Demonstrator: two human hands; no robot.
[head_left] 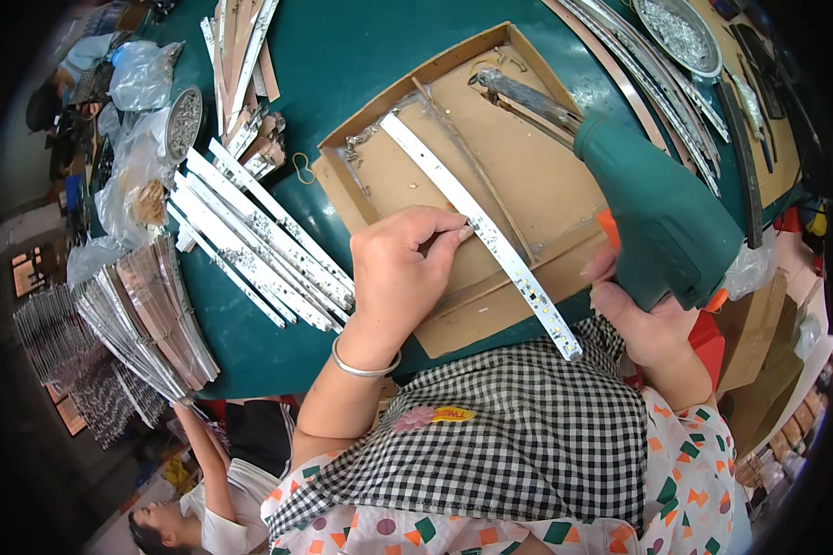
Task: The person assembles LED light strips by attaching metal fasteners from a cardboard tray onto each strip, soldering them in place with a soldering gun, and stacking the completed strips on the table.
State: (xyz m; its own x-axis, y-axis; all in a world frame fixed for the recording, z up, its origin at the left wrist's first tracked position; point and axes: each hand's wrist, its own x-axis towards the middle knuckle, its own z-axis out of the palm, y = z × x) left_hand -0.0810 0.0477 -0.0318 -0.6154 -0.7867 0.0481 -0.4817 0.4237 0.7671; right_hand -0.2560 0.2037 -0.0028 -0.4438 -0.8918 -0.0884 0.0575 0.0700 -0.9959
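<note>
My left hand (403, 264) is closed in a pinch at the near edge of a long white LED light strip (491, 236), about midway along it. The strip slants across a shallow cardboard tray (416, 319), its near end reaching past the tray's front edge. Small yellow LEDs and dark components dot its nearer half. My right hand (652, 333) grips a green pistol-shaped power tool (657, 213) with orange parts. The tool's dark shaft (528, 97) points to the far left over the tray, apart from the strip. Its exact kind I cannot make out.
More white LED strips (250, 250) lie in a pile on the green table (342, 55) to the left. Bundled strips (148, 314) sit farther left, by plastic bags and a bowl of small parts (183, 120). Another bowl (677, 32) stands far right. A person (213, 499) is at lower left.
</note>
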